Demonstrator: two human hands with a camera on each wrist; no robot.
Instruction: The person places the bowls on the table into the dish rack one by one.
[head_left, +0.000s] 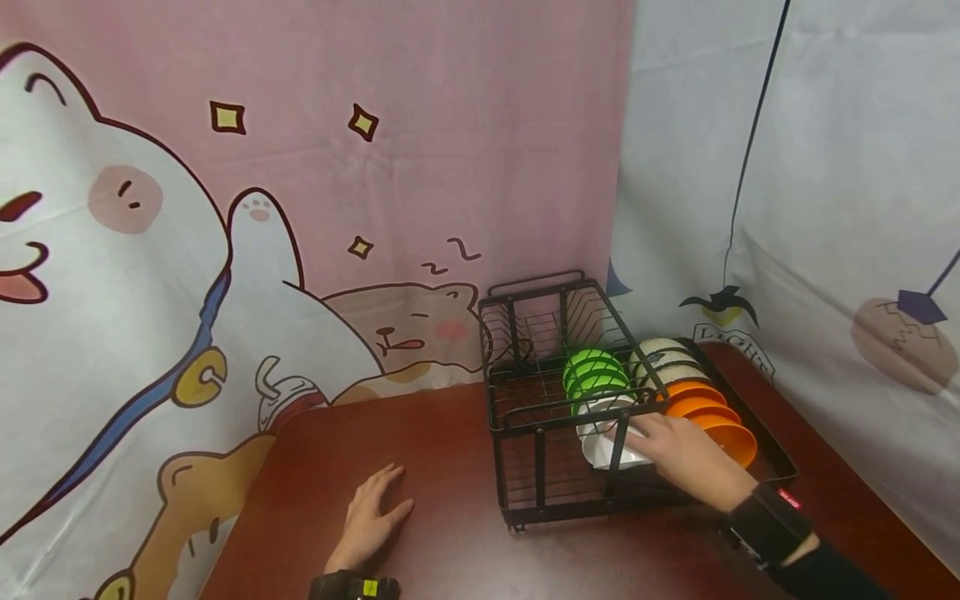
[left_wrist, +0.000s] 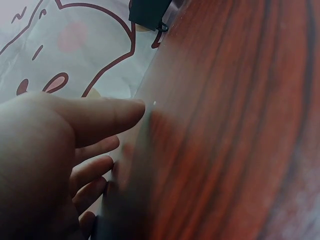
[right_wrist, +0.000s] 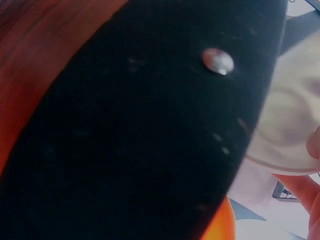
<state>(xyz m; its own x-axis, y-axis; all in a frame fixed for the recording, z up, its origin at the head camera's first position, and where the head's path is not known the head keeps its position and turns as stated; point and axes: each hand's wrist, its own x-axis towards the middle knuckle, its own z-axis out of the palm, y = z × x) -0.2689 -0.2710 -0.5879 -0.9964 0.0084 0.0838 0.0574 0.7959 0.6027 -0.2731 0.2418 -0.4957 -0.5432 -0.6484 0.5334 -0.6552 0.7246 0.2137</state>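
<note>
My right hand [head_left: 686, 454] reaches in at the right side of a black two-tier dish rack [head_left: 540, 432]. It pinches the rim of a white bowl [head_left: 611, 454] in the lower tier. In the right wrist view, a fingertip lies on the white bowl [right_wrist: 287, 125], and a dark rack post [right_wrist: 150, 110] hides much of the scene. Behind the white bowl stand several green bowls [head_left: 596, 371], partly behind the rack's wires. My left hand [head_left: 367, 512] rests on the brown table [head_left: 435, 442], holding nothing; its fingers are loosely extended in the left wrist view.
Several orange bowls [head_left: 727, 437] stand in a row just right of my right hand. Cream bowls [head_left: 663, 354] stand behind them, all on a black tray [head_left: 780, 467] beside the rack. A printed cloth [head_left: 450, 167] hangs behind the table.
</note>
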